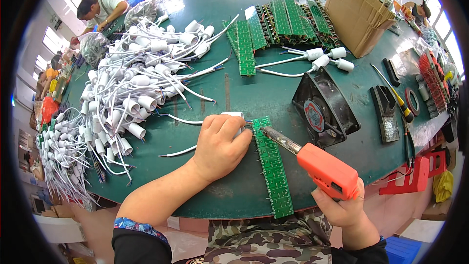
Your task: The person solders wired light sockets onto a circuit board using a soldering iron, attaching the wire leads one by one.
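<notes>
Far out past our left fingers we note a big heap of white lamp sockets [132, 83] with white wires, spread over the green table [234, 0].

Our left hand [221, 144] lies palm down on the table, fingers curled narrow over a white socket piece [234, 115]; only its top edge shows above the knuckles. White wires [183, 121] run out from under the hand toward the heap. The fingertips [244, 134] touch the left edge of a long green circuit board strip [272, 166], which lies flat and runs from just beside those fingertips down toward the table's near edge.

Just right of the left fingertips, the metal tip of the soldering gun [320, 166] meets the top end of the strip. Our right hand [342, 205] is wrapped tight around the orange grip from below, fingers closed on it.

Beyond the gun's barrel sits a black fan [325, 107], tilted up. Farther out from our fingers we record more green board strips [273, 24] laid side by side, three loose sockets [327, 57] with wires, and a brown cardboard box [359, 14]. To the far right of the right hand lie a screwdriver [393, 95] and a roll of tape [413, 101].
</notes>
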### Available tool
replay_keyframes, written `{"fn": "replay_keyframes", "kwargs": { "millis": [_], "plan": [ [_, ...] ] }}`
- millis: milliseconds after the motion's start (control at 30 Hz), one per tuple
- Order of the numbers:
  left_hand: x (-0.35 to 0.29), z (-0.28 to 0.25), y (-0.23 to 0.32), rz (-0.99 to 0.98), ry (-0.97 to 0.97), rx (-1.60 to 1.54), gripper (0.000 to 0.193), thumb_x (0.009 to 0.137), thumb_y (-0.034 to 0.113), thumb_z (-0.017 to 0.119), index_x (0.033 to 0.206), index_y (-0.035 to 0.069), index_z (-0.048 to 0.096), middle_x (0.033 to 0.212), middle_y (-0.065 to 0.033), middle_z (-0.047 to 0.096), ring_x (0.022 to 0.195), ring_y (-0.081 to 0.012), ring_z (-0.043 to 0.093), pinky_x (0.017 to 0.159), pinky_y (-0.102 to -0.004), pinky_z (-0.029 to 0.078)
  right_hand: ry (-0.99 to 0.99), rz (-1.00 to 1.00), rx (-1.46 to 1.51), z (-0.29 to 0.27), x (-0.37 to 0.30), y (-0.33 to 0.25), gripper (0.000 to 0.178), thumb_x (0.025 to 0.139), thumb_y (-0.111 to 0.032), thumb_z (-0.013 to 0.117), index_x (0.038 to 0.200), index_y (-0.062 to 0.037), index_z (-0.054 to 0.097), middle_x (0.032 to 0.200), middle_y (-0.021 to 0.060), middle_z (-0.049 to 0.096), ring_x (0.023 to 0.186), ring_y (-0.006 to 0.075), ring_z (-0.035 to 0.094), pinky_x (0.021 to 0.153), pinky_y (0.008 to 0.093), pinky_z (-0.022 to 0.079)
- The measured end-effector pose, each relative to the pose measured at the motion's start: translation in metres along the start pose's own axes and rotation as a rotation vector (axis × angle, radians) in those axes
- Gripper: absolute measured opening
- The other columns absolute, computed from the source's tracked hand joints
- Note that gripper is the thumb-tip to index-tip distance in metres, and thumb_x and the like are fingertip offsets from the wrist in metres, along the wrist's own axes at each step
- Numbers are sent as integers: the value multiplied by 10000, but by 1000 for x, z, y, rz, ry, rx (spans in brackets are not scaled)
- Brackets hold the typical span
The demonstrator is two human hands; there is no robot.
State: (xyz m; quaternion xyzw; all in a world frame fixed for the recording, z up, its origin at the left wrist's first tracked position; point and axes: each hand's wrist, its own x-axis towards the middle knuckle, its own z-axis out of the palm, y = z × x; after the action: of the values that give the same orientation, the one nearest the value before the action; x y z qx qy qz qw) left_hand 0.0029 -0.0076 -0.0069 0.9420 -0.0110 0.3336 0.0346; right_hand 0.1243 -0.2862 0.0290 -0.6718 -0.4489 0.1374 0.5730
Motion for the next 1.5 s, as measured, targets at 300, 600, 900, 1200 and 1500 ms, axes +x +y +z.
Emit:
{"fn": "replay_keyframes", "kwargs": {
  "millis": [300,600,900,1200,1500],
  "plan": [
    [-1,-2,-1,0,-21,-41,221,731,53,780,925,65,675,1010,-70,623,869,-280,621,722,-406,476,-11,-3,-13,-3,-1,0,334,835,9,741,1153,74,663,830,56,688,680,120,612,678,276,509],
    [1,2,3,-10,-3,-14,227,691,48,762,895,68,663,984,-67,621,854,-275,613,711,-407,463,-93,-38,-70,-4,3,7,521,827,-26,812,1277,117,593,974,129,746,754,164,711,716,298,569],
    [2,2,4,-21,-27,-13,226,679,52,761,879,70,657,977,-64,611,861,-278,606,720,-408,460,-96,-48,-86,-2,3,8,526,829,-53,817,1271,119,590,1023,162,752,800,204,742,742,314,583],
    [3,5,4,-16,-14,-25,205,682,46,757,847,64,637,962,-70,614,849,-284,613,725,-422,470,-103,17,-73,-1,1,6,509,826,-71,821,1252,109,608,1075,195,741,883,261,758,788,338,588],
    [4,5,5,-24,-23,-32,200,684,29,756,839,59,634,947,-71,614,851,-292,619,726,-426,473,-106,27,-67,-2,6,1,515,819,-60,824,1259,100,612,1100,200,737,923,275,759,816,345,587]
  ]
}}
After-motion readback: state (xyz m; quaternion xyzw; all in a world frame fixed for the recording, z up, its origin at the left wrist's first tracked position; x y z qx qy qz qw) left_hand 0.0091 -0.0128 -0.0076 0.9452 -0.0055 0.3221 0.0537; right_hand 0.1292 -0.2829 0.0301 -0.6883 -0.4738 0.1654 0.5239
